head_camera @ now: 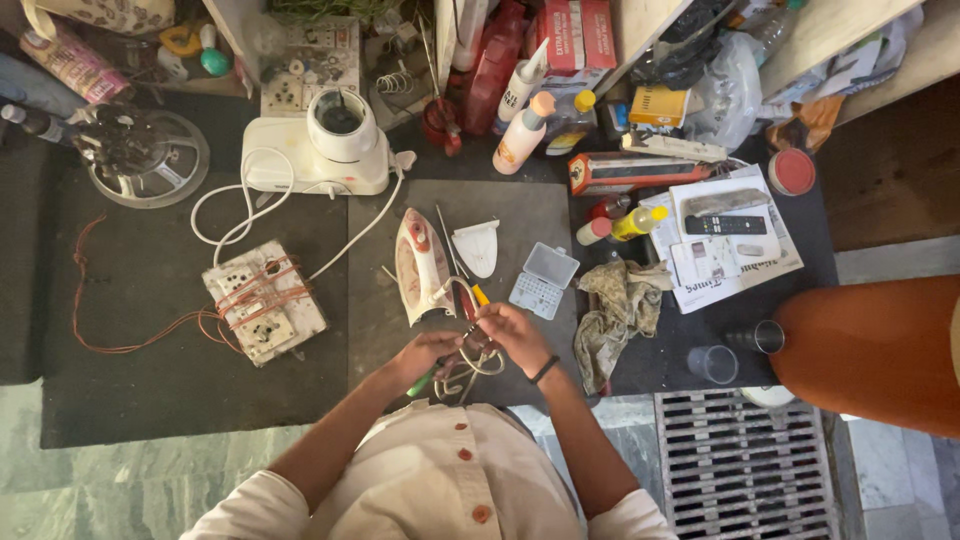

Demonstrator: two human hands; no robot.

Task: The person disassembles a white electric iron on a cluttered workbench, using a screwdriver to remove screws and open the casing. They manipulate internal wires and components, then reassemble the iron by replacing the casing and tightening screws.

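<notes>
A dark mat covers the cluttered table, with a white mixer base at the back. A white-and-red iron lies mid-mat. Beside it, the left hand grips a green-handled screwdriver; the right hand has its fingers pinched on the iron's cord.

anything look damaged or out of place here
Yes. The clothes iron lies on its side on the mat, and a white cover piece lies loose beside it. The left hand and right hand hold its cord. A crumpled rag lies to the right.
</notes>
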